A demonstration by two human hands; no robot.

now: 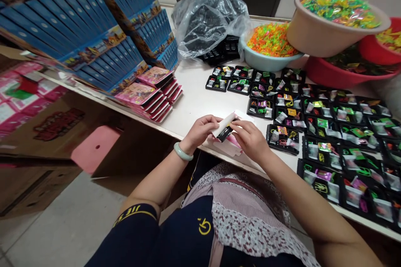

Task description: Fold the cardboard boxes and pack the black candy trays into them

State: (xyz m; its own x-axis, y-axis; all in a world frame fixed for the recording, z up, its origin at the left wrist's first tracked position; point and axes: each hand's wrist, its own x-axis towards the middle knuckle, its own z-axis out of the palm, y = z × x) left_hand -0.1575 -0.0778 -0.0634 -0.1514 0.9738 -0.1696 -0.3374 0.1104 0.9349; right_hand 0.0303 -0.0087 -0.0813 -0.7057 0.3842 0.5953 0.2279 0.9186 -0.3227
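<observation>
In front of me, at the table's edge, my left hand [203, 130] pinches a white card or box panel [223, 126]. Just under that panel is a small black tray [224, 134], tilted, and the fingers of my right hand [249, 137] close on its upper end. What lies inside the tray is mostly hidden by the panel and my fingers. Below both hands, a pink and white flat carton [230, 147] rests on the table. A pale green bangle [183, 152] circles my left wrist.
Rows of filled black trays [283, 138] cover the table's right side. Stacked pink boxes [138, 93] and tall blue display boxes [72, 25] stand left. Behind are a plastic bag [209, 21] of black trays, a blue basin [272, 59] and a beige basin [326, 33] of colourful pieces.
</observation>
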